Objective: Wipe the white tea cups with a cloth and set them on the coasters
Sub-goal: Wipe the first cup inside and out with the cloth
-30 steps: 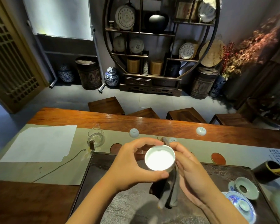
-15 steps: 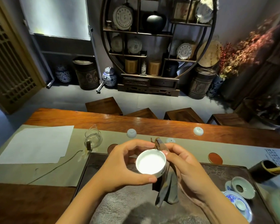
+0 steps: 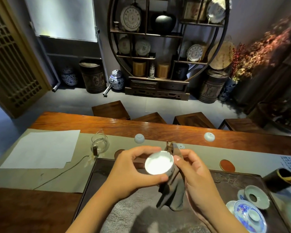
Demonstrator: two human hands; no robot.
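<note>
Glass pitcher (image 3: 99, 144): stood at the left on the runner; nothing can be made out inside it.
Held tea cup (image 3: 159, 163): white, mouth turned toward the camera, interior bare; it is gripped at the centre above the tea tray, thumb on the near rim and fingers curled over the far rim of the left hand (image 3: 133, 172).
Cloth (image 3: 172, 185): dark, pressed against the cup's right side and hung down below it; it is pinched between thumb and fingers of the right hand (image 3: 195, 175).
Gaiwan pieces (image 3: 249, 209): a celadon saucer and blue-patterned dishes are grouped at the right near corner of the tray.
Dark holder (image 3: 279, 181): laid tilted at the far right, a yellow item seen in its mouth.
Surface: a dark tea tray (image 3: 107, 190) is set on a wooden table (image 3: 158, 128) covered by a pale runner (image 3: 40, 179); a white paper sheet (image 3: 40, 149) lies at the left.
Room: wooden stools and a round display shelf (image 3: 168, 47) with plates and jars are seen beyond.
Count, cups: three upturned white cups are set along the far edge of the runner (image 3: 139, 138) (image 3: 181, 146) (image 3: 209, 136), plus the one held.
Count, coasters: two reddish coasters are visible (image 3: 119, 153) (image 3: 227, 165), both bare.
</note>
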